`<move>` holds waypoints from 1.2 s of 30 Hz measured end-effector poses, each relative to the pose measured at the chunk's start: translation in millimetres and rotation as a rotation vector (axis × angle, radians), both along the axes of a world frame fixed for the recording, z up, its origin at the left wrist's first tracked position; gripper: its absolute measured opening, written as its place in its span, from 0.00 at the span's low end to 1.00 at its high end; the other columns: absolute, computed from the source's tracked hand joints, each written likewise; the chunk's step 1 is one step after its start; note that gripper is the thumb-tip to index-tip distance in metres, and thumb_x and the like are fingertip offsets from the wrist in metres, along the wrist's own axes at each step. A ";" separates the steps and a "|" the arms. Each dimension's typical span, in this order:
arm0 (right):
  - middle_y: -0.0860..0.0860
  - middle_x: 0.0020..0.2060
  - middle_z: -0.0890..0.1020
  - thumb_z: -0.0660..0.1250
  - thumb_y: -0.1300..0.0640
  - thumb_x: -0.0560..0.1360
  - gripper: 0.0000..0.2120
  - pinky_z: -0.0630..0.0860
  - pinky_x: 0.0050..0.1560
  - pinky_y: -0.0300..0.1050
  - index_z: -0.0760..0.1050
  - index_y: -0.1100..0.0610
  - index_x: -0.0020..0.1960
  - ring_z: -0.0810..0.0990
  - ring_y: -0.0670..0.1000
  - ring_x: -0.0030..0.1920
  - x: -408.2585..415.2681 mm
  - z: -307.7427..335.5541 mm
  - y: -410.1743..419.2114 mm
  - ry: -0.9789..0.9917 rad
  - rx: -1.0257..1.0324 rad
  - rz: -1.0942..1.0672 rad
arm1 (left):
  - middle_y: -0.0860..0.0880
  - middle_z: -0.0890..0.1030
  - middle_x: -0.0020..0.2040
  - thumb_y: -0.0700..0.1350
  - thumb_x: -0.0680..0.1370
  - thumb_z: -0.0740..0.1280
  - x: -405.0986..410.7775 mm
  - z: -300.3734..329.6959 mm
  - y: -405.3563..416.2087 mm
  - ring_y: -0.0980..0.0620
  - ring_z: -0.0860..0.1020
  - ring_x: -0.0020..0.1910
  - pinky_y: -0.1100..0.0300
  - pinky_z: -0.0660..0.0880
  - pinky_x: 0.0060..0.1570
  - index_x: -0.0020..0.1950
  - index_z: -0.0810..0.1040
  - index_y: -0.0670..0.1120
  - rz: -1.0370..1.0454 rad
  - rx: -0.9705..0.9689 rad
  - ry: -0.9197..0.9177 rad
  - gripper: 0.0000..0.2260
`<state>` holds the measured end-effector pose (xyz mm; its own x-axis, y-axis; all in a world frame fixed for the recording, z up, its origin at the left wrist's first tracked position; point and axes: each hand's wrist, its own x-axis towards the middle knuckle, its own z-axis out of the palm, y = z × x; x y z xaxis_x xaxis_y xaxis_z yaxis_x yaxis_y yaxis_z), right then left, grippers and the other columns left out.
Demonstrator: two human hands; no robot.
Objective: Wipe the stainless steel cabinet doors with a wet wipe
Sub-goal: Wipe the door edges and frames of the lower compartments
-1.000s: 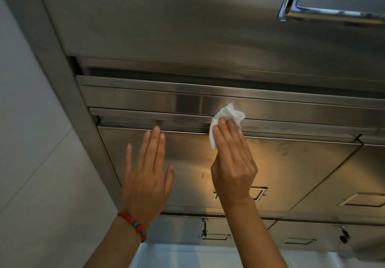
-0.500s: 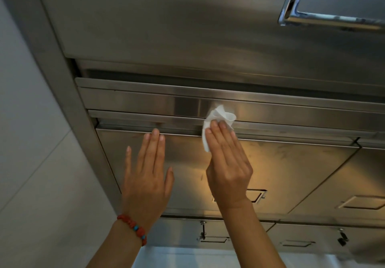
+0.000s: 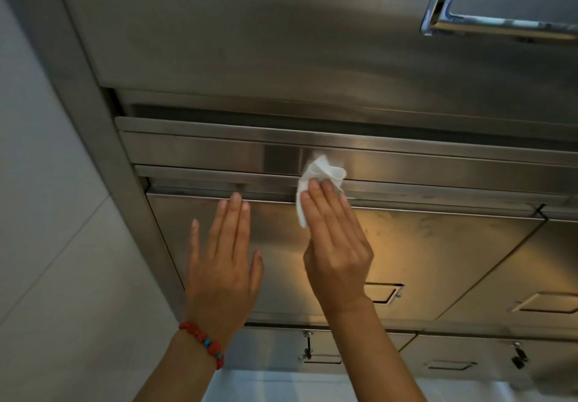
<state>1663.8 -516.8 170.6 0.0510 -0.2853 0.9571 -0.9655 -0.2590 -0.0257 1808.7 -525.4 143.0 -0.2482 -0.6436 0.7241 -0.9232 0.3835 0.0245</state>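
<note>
Near frame centre, the right hand [image 3: 337, 245] presses a soft, limp wet wipe [image 3: 316, 179] flat-fingered against the rigid cabinet door [image 3: 422, 254] — left hand [image 3: 223, 264] open, fingers straight.

No text, label, brand, number or sign can be read anywhere. The brushed stainless steel cabinet doors [image 3: 406, 245] carry no markings.

pale tiled wall [image 3: 47, 214] at left — warm light glare, dim room.
</note>
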 end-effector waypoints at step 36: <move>0.57 0.58 0.79 0.68 0.71 0.72 0.14 0.72 0.64 0.51 0.79 0.64 0.57 0.75 0.52 0.62 -9.3 0.8 -2.4 0.063 -0.008 0.007 | 0.38 0.65 0.71 0.47 0.77 0.54 -3.1 -1.9 0.2 0.42 0.64 0.71 0.36 0.60 0.66 0.71 0.64 0.35 0.039 -0.002 -0.011 0.25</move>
<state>1654.4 -519.1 171.5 0.1128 -0.2768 0.9543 -0.9634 -0.2656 0.0368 1805.6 -525.2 141.1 -0.2305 -0.6514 0.7228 -0.9378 0.3470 0.0137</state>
